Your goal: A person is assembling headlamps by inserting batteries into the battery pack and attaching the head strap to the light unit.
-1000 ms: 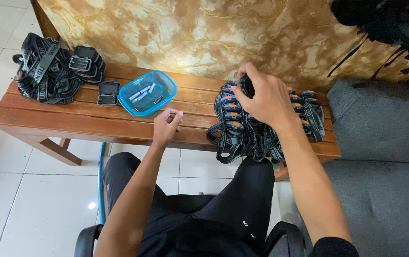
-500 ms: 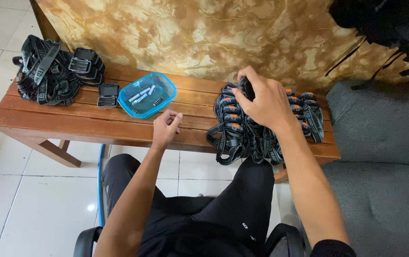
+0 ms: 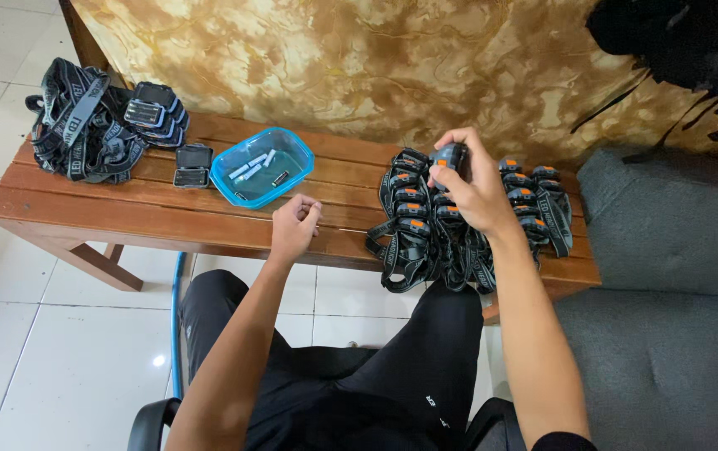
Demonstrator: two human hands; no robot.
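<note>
On the wooden bench (image 3: 108,200), the right hand (image 3: 476,192) has its fingers curled around a dark headlamp (image 3: 451,156), held just above a spread of black headlamps with orange buttons (image 3: 413,213) whose straps hang over the front edge. The left hand (image 3: 294,227) is loosely fisted at the bench's front edge, just below a blue plastic tray (image 3: 260,167) holding a few small batteries; whether it holds anything cannot be told. Toward the far left lie a tangle of grey straps (image 3: 75,125) and a stack of dark lamp bodies (image 3: 154,110).
</note>
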